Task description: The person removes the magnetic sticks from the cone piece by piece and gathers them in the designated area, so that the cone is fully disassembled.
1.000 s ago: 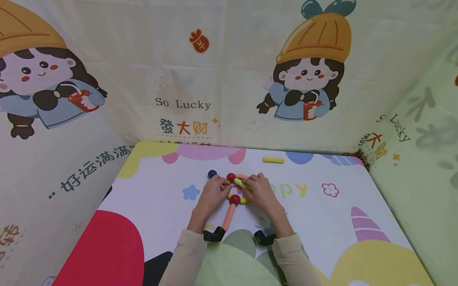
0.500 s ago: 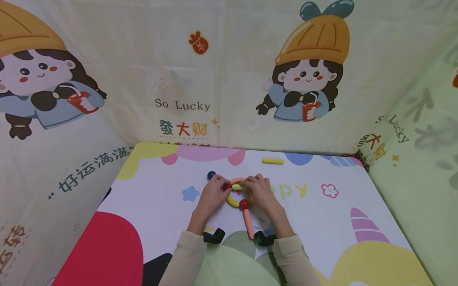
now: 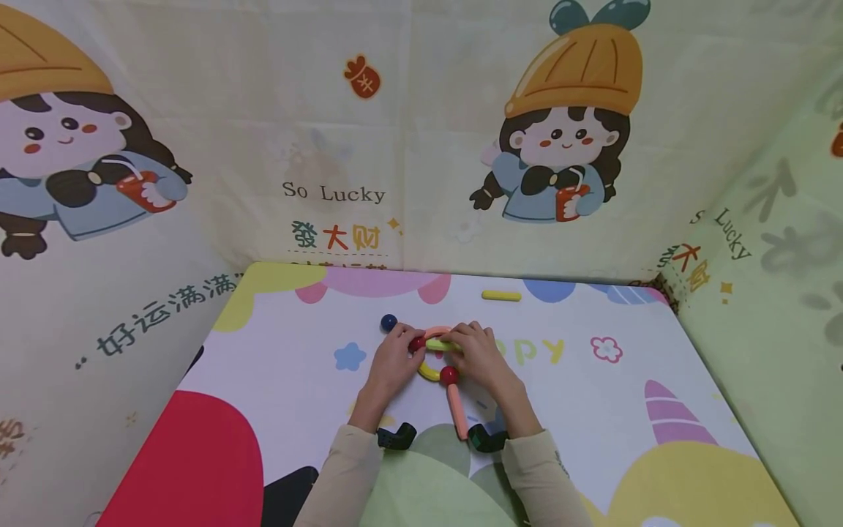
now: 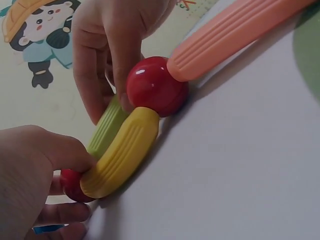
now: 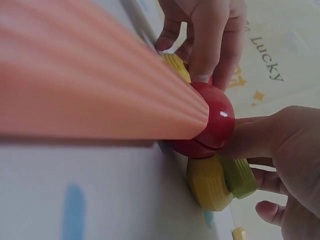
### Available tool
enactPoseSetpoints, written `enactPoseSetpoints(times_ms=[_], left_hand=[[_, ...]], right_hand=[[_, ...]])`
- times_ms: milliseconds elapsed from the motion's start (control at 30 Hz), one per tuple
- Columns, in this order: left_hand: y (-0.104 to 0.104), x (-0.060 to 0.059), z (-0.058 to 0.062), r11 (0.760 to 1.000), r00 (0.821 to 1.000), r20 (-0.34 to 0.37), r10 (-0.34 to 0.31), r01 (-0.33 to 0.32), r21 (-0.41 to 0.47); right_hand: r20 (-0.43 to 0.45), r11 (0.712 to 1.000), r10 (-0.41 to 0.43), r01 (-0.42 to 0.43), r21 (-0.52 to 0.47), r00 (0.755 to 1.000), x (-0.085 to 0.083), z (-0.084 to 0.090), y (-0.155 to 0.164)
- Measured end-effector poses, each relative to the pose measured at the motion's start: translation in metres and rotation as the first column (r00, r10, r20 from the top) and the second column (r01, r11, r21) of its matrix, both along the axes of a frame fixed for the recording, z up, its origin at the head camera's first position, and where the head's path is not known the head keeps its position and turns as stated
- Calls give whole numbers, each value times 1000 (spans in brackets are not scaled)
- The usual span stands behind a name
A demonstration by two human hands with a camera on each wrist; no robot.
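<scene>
A small ring of toy sticks lies on the table mat between my hands. It joins an orange curved stick (image 3: 437, 331), a green stick (image 3: 440, 344), a yellow curved stick (image 3: 428, 372) (image 4: 122, 152) and two red balls (image 3: 416, 344) (image 3: 449, 375). An orange straight stick (image 3: 456, 410) (image 5: 90, 75) hangs from the lower red ball (image 4: 155, 85) (image 5: 212, 120) towards me. My left hand (image 3: 403, 348) (image 4: 30, 170) pinches the left red ball (image 4: 70, 182) where the yellow stick ends. My right hand (image 3: 464, 344) (image 5: 285, 160) pinches the green stick (image 4: 107, 127) (image 5: 237, 175).
A blue ball (image 3: 388, 322) lies just beyond my left hand. A loose yellow stick (image 3: 501, 296) lies near the far edge of the mat (image 3: 593, 410). Printed cloth walls (image 3: 329, 146) close in the back and both sides.
The orange straight stick has swung from pointing near-left to pointing near-right, and the lower red ball moved right with it. Both hands stay on the ring.
</scene>
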State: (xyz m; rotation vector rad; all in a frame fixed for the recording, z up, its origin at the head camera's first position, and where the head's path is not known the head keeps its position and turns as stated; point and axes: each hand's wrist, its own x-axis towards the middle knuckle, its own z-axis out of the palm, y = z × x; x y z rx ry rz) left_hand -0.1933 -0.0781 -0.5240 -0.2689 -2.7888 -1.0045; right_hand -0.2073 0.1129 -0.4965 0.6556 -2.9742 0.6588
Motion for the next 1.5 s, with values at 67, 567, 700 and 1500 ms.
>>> enactPoseSetpoints(times_ms=[67, 567, 700, 1500], left_hand=[[0, -1, -2, 1000, 1000, -12, 4, -4, 9], [2, -2, -5, 999, 998, -60, 36, -34, 29], [4, -2, -5, 998, 998, -50, 45, -43, 41], [3, -2, -7, 997, 999, -31, 38, -36, 62]], right_hand=[[3, 1000, 1, -1, -3, 1000, 0, 0, 0], [17, 1000, 9, -9, -2, 1000, 1, 3, 0], [5, 1000, 15, -15, -8, 1000, 1, 4, 0], [68, 1000, 6, -6, -2, 998, 1, 9, 7]])
